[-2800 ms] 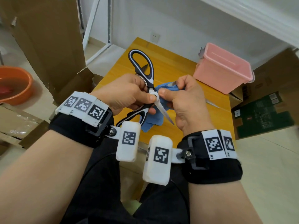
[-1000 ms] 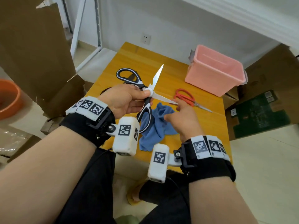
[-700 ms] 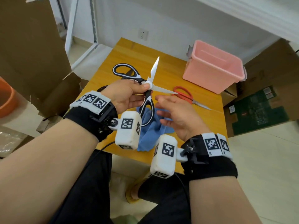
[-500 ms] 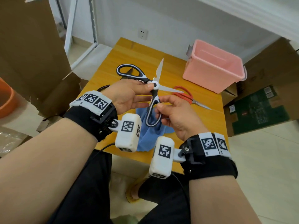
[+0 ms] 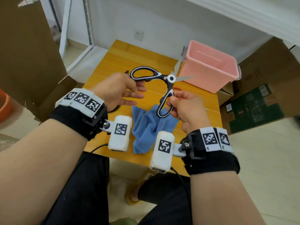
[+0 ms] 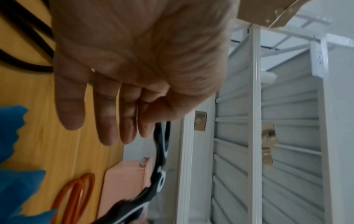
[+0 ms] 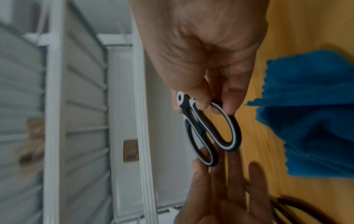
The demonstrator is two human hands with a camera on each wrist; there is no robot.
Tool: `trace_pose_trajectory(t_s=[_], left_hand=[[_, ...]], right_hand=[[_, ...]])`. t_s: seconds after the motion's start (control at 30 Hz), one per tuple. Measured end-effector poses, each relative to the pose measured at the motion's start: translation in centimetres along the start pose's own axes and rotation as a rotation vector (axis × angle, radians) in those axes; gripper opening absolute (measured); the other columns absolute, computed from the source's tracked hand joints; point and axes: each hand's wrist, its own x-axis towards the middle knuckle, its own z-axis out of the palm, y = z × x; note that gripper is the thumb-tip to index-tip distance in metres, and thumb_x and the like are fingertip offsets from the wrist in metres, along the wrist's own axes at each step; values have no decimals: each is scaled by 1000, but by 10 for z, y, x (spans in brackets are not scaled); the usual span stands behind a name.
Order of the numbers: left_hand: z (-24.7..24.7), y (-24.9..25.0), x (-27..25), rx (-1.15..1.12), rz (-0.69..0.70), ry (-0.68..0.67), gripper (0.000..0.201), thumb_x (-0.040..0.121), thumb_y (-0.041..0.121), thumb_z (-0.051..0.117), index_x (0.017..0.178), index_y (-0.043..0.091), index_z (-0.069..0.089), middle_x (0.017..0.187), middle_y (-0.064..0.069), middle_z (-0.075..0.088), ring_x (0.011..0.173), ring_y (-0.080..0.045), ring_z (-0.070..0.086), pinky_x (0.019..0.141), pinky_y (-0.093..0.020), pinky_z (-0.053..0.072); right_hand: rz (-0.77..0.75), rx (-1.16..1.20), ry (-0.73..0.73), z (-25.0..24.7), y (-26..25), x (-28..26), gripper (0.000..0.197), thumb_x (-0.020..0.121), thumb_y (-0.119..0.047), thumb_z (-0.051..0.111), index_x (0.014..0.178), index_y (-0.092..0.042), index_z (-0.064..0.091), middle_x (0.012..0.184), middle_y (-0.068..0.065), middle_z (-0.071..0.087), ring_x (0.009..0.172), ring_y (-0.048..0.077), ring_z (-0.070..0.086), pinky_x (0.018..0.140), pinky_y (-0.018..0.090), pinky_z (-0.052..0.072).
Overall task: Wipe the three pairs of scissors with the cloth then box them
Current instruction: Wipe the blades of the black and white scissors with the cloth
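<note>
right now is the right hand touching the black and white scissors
Touching. In the right wrist view the right hand pinches one handle loop of the black and white scissors between thumb and fingers.

Black-white scissors (image 5: 164, 88) held aloft; blue cloth (image 5: 146, 127) crumpled

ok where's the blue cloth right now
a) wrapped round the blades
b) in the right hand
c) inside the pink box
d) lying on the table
d: the blue cloth lies crumpled on the table, while the right hand holds only a handle of the black-and-white scissors.
</note>
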Motion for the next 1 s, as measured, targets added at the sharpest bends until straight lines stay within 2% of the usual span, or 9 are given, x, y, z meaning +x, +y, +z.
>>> trace_pose_trajectory(t_s=[0.1, 0.23, 0.3, 0.4, 0.47, 0.57, 0.73, 0.83, 1.0], left_hand=[[1, 5, 3, -89, 65, 40, 21, 99, 15, 54, 118, 16, 62, 109, -2, 70, 103, -25, 70, 90, -44, 54], [19, 7, 16, 142, 64, -12, 19, 101, 21, 56, 116, 13, 64, 100, -1, 74, 101, -24, 72, 88, -43, 55], [34, 6, 21, 239, 22, -111, 21, 100, 21, 58, 120, 16, 62, 102, -2, 76, 99, -23, 72, 88, -43, 55], [58, 2, 31, 267, -21, -236, 42, 93, 13, 67, 130, 25, 50, 107, -8, 75, 98, -27, 72, 86, -42, 57], [75, -3, 42, 280, -16, -224, 52, 92, 3, 66, 136, 24, 45, 108, -13, 72, 99, -30, 71, 79, -37, 59], [94, -9, 63, 340, -20, -172, 54, 92, -5, 61, 140, 16, 47, 103, -16, 69, 93, -28, 70, 76, -36, 58], [119, -6, 97, 440, -39, -195, 51, 92, -9, 57, 134, 20, 50, 98, -11, 70, 79, -17, 69, 69, -32, 58], [134, -5, 120, 513, -57, -179, 57, 91, -8, 60, 140, 19, 49, 110, -11, 68, 94, -26, 71, 75, -38, 59], [143, -10, 152, 625, -106, -127, 63, 90, -7, 62, 142, 26, 48, 122, -8, 63, 94, -25, 67, 55, -26, 57]], right_hand=[[4, 23, 27, -5, 2, 4, 17, 99, -5, 59, 91, -20, 61, 83, 7, 67, 66, 13, 62, 46, 16, 46], [152, 237, -5, -5, 5, 10, 10, 100, -5, 58, 100, -15, 60, 81, 9, 68, 64, 19, 61, 56, 26, 54], [215, 366, -19, -9, 7, 12, 14, 98, -2, 59, 94, -15, 54, 85, 11, 68, 59, 18, 63, 56, 27, 57], [282, 488, -12, -18, 14, 18, 16, 97, 3, 59, 92, -11, 52, 87, 12, 67, 63, 20, 67, 53, 27, 59], [330, 492, -8, -26, 19, 21, 7, 97, 2, 58, 100, -5, 56, 83, 13, 66, 63, 21, 68, 53, 27, 60], [384, 391, 11, -41, 27, 29, 11, 98, -7, 61, 106, 0, 57, 78, 15, 64, 63, 23, 70, 56, 30, 62], [437, 316, 37, -63, 34, 51, 10, 100, -11, 60, 100, -1, 59, 81, 13, 64, 64, 20, 67, 56, 29, 60], [492, 378, 10, -67, 39, 68, 17, 102, -8, 54, 113, 5, 58, 84, 15, 67, 65, 19, 67, 51, 27, 60], [588, 523, -36, -70, 43, 89, 20, 105, -8, 49, 102, 9, 58, 87, 20, 69, 77, 26, 69, 55, 30, 60]])
